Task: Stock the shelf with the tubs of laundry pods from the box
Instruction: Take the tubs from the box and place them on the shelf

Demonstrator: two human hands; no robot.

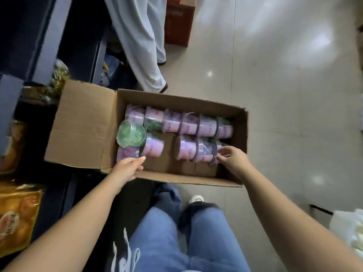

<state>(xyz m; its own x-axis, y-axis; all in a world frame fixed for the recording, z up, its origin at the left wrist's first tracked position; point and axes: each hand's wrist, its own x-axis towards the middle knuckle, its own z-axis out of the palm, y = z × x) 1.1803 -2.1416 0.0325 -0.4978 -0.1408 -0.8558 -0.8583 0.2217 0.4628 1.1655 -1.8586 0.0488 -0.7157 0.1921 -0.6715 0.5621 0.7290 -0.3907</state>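
Observation:
An open cardboard box (240, 134) lies on the floor in front of my legs. Several clear tubs with pink labels lie on their sides inside it, one row along the far wall (208, 126) and a short row near the front (186, 151). A tub showing green pods (131, 135) stands at the left end. My left hand (126, 169) reaches over the box's near edge, fingers straight, next to a tub with purple pods (125, 154). My right hand (232, 158) has its fingers spread at the right end of the front row, touching the last tub.
Dark shelving (35, 46) runs along the left, with gold packets (17, 216) on the lower levels. Another person's legs in pale trousers (145, 46) stand just beyond the box. A red carton (177, 24) sits farther back. White items (349, 226) lie at the right edge.

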